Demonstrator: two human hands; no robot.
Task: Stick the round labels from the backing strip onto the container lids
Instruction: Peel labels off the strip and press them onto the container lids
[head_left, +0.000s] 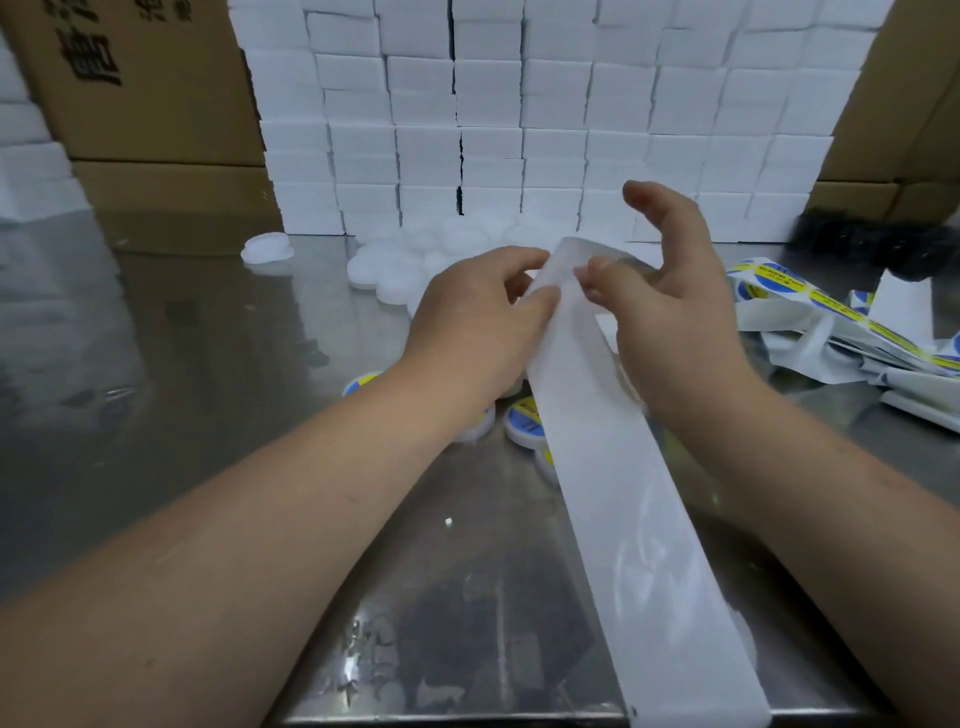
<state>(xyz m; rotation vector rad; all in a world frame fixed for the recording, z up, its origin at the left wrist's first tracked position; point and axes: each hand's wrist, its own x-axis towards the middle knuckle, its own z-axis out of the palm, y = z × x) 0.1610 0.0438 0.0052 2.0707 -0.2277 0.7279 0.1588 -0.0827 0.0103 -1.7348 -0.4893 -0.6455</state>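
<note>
Backing strip (623, 493), blank white side toward me, ran from the near edge of the steel table (182, 338) up to where it folded over between my hands. My left hand (478, 317) pinched its left edge just below the fold, fingers curled. My right hand (670, 312) pinched the right edge, thumb in front, some fingers behind the translucent paper and one finger raised clear. I could not tell whether a label sat at the fold. Labelled lids (524, 421) lay on the table under my wrists, partly hidden by the strip. Plain white lids (415, 254) were heaped beyond my hands against the stacked white boxes (519, 130). Loose label strips (831, 322) lay tangled to my right.
</note>
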